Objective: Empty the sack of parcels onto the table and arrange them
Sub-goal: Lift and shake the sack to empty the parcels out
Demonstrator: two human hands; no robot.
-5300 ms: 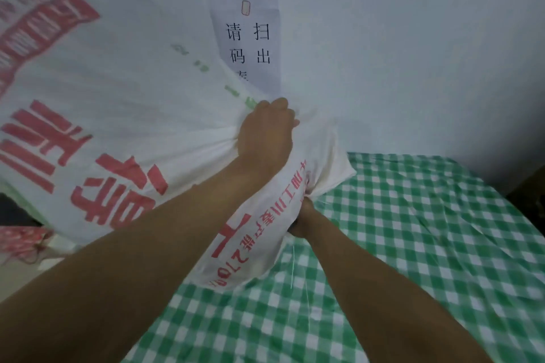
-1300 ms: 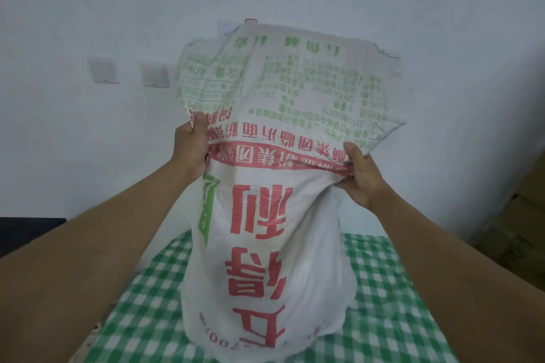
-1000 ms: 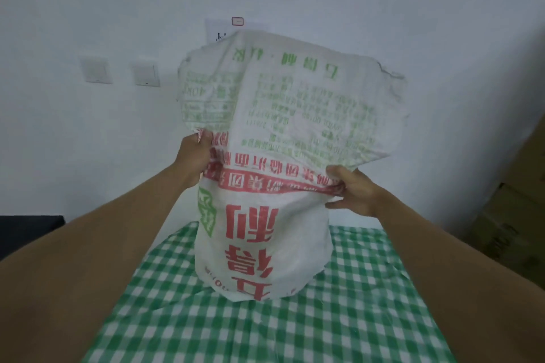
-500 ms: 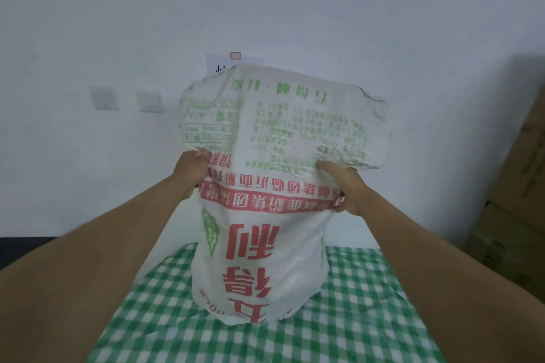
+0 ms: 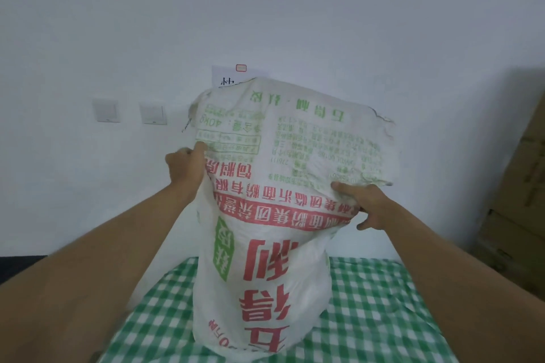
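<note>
I hold a white woven plastic sack [image 5: 265, 230], printed with red and green characters, upside down above the table under its green-and-white checked cloth [image 5: 383, 312]. The printing reads inverted, and the closed end stands uppermost, flopping a little to my right. The sack's lower end touches the cloth or hangs just over it; I cannot tell which, since the fabric bunches there and hides its mouth. No parcels show on the cloth, and I cannot see what is inside.

My left hand [image 5: 185, 163] grips the sack's left edge, thumb lying on the front face and fingers curled behind the fabric. My right hand [image 5: 364, 203] pinches a fold on the right side, thumb stretched over the front, other fingers partly hidden beneath the gathered material.

Behind the sack, on the white wall [image 5: 265, 9], sit two pale switch plates [image 5: 129, 111] to the left and a paper notice [image 5: 228, 78] partly covered by the sack's top. Brown cardboard boxes [image 5: 519, 215] stand stacked at the right.
</note>
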